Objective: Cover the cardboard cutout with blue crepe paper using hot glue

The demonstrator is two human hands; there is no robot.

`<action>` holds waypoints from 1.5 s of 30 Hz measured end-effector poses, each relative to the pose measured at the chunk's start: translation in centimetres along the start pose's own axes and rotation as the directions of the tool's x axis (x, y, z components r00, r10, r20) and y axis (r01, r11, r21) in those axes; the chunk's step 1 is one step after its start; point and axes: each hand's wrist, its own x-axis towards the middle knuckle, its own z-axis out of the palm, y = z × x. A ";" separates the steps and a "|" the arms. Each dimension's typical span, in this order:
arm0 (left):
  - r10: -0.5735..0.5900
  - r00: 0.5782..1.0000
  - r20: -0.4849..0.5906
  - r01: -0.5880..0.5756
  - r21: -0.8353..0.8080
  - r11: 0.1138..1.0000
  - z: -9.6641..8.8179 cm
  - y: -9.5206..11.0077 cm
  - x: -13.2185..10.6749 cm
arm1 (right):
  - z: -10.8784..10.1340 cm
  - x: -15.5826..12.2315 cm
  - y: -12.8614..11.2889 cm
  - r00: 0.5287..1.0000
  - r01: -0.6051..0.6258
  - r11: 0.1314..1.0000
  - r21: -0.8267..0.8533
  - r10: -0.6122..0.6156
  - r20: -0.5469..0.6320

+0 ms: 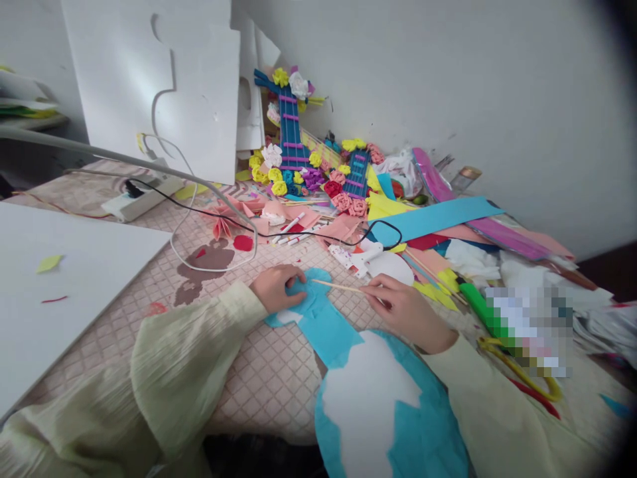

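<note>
A guitar-shaped white board cutout point(363, 392), partly covered in blue paper, lies on the table in front of me, its narrow neck pointing away. My left hand point(279, 287) curls over the blue-covered end point(316, 302) of that neck, fingers bent against the paper. Between the fingers of my right hand point(395, 309) is a thin wooden stick point(338, 287); its tip touches or hovers just over the blue paper, I cannot tell which. Beyond my right hand a white glue gun point(355, 257) lies on the table.
Blue guitar-like pieces point(291, 129) with paper flowers lean at the back. A black cable point(308, 234) crosses the table from a power strip point(142, 199). White boards point(54, 285) lie left and stand behind. Paper strips point(442, 216) and a green-handled object point(480, 309) lie right.
</note>
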 end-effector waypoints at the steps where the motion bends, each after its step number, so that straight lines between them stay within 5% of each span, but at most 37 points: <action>1: 0.001 1.000 -0.002 -0.001 0.000 1.000 0.0 0.0 0.0 | 0.1 0.1 -0.1 1.000 0.002 1.000 0.004 -0.002 0.008; 10: 0.026 1.000 -0.006 -0.026 0.002 1.000 0.1 0.0 -0.1 | 1.4 -0.3 -1.0 0.993 0.006 0.999 0.053 -0.012 0.116; 20: 0.015 1.000 -0.007 -0.015 0.000 1.000 0.1 -0.1 0.0 | 1.1 -0.7 -1.3 0.994 -0.104 0.973 0.208 0.097 0.046; 38: 0.028 0.999 -0.019 -0.028 0.005 1.000 0.2 -0.2 -0.1 | 1.5 -0.8 -1.4 0.994 -0.087 0.975 0.206 0.069 0.089; 42: 0.014 1.000 -0.011 -0.014 -0.002 1.000 0.0 -0.1 -0.1 | -1.5 -1.5 -1.2 0.988 -0.116 0.975 0.188 0.132 -0.080; 45: -0.023 1.000 0.012 0.024 -0.078 0.997 -0.3 -0.2 0.0 | -4.2 -3.8 -0.1 0.929 -0.214 0.971 0.103 0.235 -0.286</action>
